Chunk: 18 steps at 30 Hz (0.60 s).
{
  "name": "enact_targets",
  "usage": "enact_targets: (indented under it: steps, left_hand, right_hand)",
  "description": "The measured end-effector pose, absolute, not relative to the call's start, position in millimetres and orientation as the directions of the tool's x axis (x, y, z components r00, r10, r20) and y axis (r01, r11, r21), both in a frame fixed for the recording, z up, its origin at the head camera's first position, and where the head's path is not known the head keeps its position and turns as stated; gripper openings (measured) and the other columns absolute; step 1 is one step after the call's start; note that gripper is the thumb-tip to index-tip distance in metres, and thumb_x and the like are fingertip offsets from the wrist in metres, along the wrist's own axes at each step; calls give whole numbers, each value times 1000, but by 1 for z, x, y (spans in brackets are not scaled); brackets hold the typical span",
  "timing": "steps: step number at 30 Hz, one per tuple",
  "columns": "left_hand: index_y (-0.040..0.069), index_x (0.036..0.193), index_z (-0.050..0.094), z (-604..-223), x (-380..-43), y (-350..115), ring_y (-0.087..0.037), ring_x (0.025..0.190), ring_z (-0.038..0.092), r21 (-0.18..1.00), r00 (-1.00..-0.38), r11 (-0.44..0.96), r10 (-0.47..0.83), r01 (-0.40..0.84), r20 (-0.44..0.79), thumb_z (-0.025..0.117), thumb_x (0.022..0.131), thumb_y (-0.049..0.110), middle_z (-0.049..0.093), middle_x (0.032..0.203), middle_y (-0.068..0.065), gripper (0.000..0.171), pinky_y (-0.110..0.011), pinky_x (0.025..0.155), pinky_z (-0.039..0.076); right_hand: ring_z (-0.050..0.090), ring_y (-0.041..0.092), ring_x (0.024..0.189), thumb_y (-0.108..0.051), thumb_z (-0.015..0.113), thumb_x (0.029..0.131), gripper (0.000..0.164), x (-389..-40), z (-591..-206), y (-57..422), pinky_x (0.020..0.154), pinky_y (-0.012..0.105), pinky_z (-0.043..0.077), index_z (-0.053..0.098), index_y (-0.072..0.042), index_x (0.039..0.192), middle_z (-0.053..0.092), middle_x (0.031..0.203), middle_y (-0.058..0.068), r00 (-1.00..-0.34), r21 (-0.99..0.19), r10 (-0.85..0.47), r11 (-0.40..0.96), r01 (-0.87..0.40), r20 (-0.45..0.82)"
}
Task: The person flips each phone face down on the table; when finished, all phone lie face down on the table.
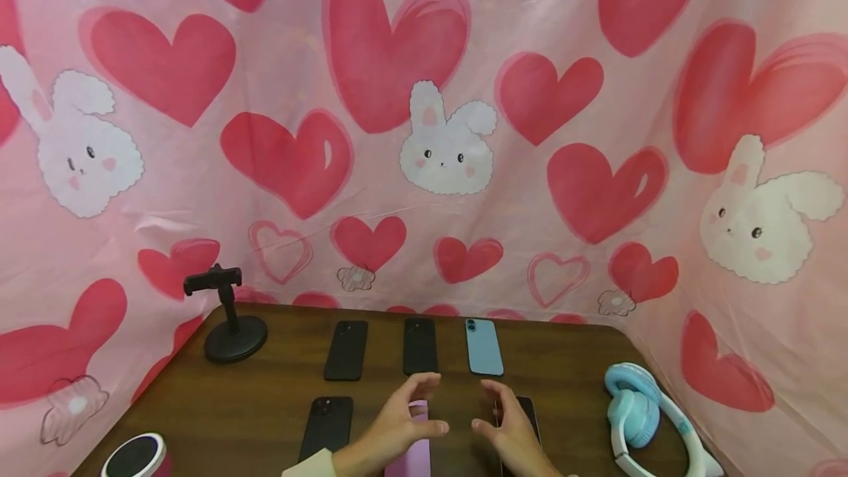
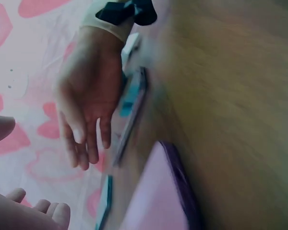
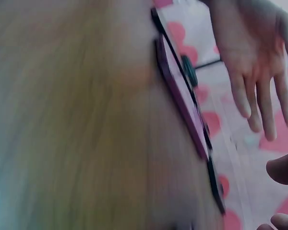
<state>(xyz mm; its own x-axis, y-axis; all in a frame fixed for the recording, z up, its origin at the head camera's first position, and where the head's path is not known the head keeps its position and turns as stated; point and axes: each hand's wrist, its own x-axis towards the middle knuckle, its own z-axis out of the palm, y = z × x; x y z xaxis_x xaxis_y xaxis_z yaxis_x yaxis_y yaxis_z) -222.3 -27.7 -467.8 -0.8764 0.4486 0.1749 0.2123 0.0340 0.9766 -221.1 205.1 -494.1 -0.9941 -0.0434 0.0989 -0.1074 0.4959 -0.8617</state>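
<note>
My left hand (image 1: 397,424) hovers over a pink phone (image 1: 414,456), thumb and fingers spread and holding nothing. Facing it across a gap, my right hand (image 1: 515,433) is held over a dark phone (image 1: 529,412), which it partly hides; nothing is in its fingers. The left wrist view shows the right hand (image 2: 89,91) with its fingers extended above the table, and the pink phone (image 2: 156,191) below. In the right wrist view the left hand (image 3: 252,43) also has straight fingers, apart from the pink phone (image 3: 181,98).
Behind the hands lie two black phones (image 1: 347,350) and a light blue phone (image 1: 485,348). Another black phone (image 1: 327,425) is at front left. A black phone stand (image 1: 232,333), blue headphones (image 1: 636,414) and a round white-rimmed object (image 1: 135,456) sit around the wooden table's sides.
</note>
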Motion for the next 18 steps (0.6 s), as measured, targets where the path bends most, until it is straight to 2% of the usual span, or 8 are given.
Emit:
enact_targets:
  steps: [4,7,12,15,18]
  left_hand:
    - [5,142,49,-465,-225,1,-33,128,52,984,-866,36,480,177,138,81,83,15,53,146,-20,68,-46,104,48]
    - [5,139,52,-466,-226,21,-32,124,54,991,-864,39,495,125,89,80,81,9,55,142,-17,64,-47,102,49]
    - [6,132,57,-473,-227,50,-32,117,57,995,-870,100,489,-8,-56,79,78,4,60,133,-12,59,-53,98,50]
    - [5,130,56,-479,-227,61,-30,111,59,987,-853,131,502,-89,-144,78,79,2,61,127,-12,56,-53,97,50]
    - [3,130,55,-483,-227,66,-26,108,63,982,-838,130,513,-137,-185,77,80,0,59,130,-13,55,-49,96,52]
  right_hand:
    - [50,42,130,-16,79,83,68,-221,-489,230,101,59,46,47,0,141,52,141,23,-998,-806,51,592,-9,49]
    - [47,47,131,-18,78,84,71,-221,-490,243,103,64,43,44,4,142,49,142,29,-995,-779,96,624,64,-5]
    - [44,50,134,-18,76,86,73,-223,-493,253,107,66,40,39,8,143,44,145,34,-991,-796,118,593,122,-64]
    - [45,49,133,-16,74,87,72,-223,-494,255,103,61,45,37,9,144,41,145,35,-991,-820,113,559,123,-72]
    - [51,47,128,-14,73,88,71,-223,-496,255,97,54,51,37,11,144,44,144,36,-990,-834,111,535,131,-84]
